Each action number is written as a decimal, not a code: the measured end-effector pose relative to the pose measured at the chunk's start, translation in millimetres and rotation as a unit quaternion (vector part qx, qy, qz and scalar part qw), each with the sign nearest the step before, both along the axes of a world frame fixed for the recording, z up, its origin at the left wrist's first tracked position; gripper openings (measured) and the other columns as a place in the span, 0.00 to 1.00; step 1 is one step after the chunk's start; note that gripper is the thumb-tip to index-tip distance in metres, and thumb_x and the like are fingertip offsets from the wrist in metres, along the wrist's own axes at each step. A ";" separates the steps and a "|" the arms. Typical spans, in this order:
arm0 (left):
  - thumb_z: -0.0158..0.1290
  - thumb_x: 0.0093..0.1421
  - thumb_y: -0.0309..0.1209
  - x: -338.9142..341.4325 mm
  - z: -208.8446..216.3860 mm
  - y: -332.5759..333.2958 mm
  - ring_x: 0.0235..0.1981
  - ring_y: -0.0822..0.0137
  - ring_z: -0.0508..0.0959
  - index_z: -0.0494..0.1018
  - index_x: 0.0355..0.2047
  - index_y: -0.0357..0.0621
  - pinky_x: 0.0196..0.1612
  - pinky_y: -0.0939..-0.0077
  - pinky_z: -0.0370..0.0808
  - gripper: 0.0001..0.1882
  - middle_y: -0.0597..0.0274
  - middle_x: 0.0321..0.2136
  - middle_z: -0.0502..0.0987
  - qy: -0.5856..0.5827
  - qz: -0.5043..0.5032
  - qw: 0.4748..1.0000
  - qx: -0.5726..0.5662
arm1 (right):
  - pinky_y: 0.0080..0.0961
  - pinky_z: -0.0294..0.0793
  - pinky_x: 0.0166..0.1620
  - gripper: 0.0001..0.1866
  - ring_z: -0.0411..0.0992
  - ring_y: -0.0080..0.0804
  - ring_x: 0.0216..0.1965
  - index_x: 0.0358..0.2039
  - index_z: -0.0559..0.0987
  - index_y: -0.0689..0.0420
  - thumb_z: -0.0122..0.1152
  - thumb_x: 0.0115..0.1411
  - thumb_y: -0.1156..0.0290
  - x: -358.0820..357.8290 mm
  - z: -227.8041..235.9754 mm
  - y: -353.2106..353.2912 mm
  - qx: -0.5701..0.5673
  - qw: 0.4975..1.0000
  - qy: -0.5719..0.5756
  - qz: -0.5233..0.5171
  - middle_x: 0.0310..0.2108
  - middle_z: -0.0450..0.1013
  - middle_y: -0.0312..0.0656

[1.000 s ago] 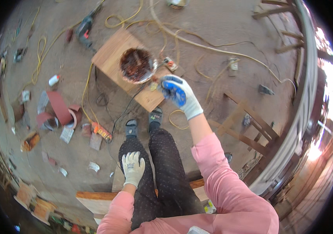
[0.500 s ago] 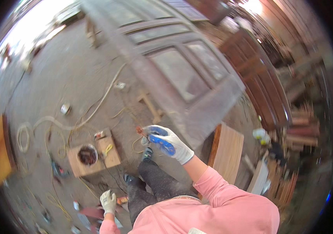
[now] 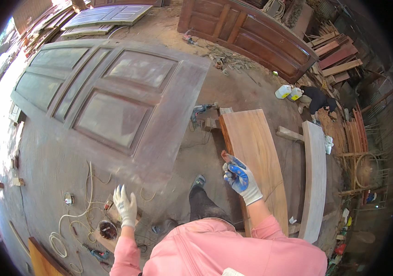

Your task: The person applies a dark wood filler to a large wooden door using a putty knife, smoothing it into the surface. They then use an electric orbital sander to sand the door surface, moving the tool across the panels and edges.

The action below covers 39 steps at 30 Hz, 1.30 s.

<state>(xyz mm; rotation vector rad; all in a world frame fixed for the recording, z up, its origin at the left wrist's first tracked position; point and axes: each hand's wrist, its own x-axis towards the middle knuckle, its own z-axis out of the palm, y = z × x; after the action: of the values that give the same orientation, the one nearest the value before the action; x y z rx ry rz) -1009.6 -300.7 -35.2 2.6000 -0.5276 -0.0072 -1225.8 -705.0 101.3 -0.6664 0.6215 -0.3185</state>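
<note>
My right hand [image 3: 242, 178], in a white glove with a blue palm, is closed on a small reddish-brown wad [image 3: 225, 156]; its material is too small to make out. It hovers over the left side of a long wooden plank [image 3: 263, 147]. My left hand [image 3: 125, 207], in a white glove, is raised with its fingers spread and nothing in them. It is just off the near edge of a large panelled door [image 3: 182, 99] with whitish, dusty panels. Below and left of that hand is a round tub [image 3: 108, 229] with dark brown contents, on a wooden block partly hidden by my arm.
A grey-white beam [image 3: 313, 179] lies right of the plank. A power tool [image 3: 201, 110] sits by the plank's far end; another [image 3: 96, 252] and a pale hose [image 3: 74, 216] are on the floor at left. A brown door [image 3: 251, 32] stands behind. A person [image 3: 317, 99] crouches at far right.
My view has swung to the right. My left hand has risen from low by my leg toward the door's edge, fingers spreading. My right hand, still holding the wad, is now over the plank.
</note>
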 end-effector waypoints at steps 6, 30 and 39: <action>0.53 0.66 0.49 37.7 -12.3 -218.8 0.74 0.42 0.52 0.60 0.71 0.53 0.74 0.37 0.44 0.36 0.49 0.72 0.57 -0.019 0.094 0.987 0.125 | 0.22 0.75 0.32 0.18 0.75 0.25 0.29 0.58 0.77 0.57 0.61 0.69 0.67 30.5 5.9 -123.5 0.068 0.997 -0.014 -0.046 0.37 0.79 0.41; 0.51 0.63 0.37 63.1 -4.2 -273.3 0.75 0.43 0.51 0.58 0.73 0.46 0.75 0.40 0.42 0.37 0.48 0.73 0.54 0.003 0.168 0.963 0.208 | 0.17 0.72 0.26 0.15 0.72 0.19 0.24 0.48 0.83 0.61 0.66 0.66 0.65 383.0 -50.4 -462.3 -0.156 0.965 0.136 0.160 0.28 0.77 0.36; 0.56 0.65 0.36 299.1 6.0 -472.8 0.73 0.42 0.54 0.62 0.69 0.43 0.74 0.43 0.47 0.34 0.41 0.71 0.58 -0.116 0.171 0.978 0.030 | 0.18 0.70 0.33 0.14 0.71 0.18 0.28 0.45 0.85 0.61 0.66 0.65 0.65 529.3 -71.2 -457.4 -0.211 0.932 0.093 0.279 0.29 0.78 0.34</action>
<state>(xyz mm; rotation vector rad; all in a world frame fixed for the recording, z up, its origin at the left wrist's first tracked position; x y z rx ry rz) -710.5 -773.6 -29.2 2.7326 -0.1511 0.4042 -696.5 -1162.4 30.1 -1.2644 0.5186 0.1537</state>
